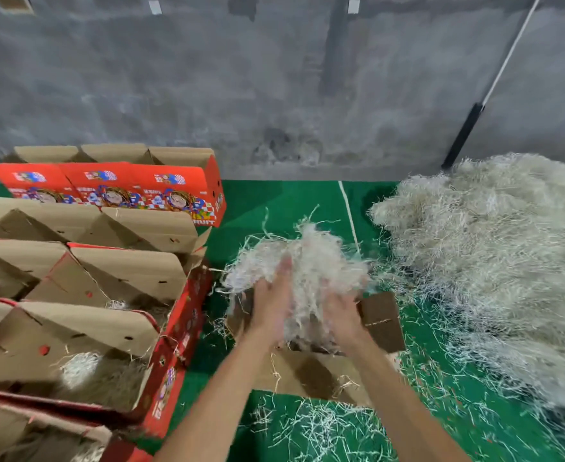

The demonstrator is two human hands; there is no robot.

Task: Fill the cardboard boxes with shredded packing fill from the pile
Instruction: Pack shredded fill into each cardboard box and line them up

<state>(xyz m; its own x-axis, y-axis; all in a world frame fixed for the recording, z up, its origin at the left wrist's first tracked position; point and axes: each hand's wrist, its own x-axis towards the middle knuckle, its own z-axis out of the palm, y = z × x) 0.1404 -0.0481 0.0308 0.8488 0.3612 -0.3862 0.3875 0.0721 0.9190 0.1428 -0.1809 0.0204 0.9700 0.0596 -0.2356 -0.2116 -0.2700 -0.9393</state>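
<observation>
Both hands meet at the centre of the frame around one clump of shredded fill (304,261): the left hand (271,305) presses its left flank with fingers fairly straight, and the right hand (344,311) cups the right flank, though blur keeps me from telling how far its fingers curl. Directly beneath them sits an open cardboard box (308,371) on the green floor (274,201), flaps spread, so the coming move is, I judge, straight down. The pile (491,248) lies to the right, nearer the right hand; the filled boxes (84,345) stand at the left.
</observation>
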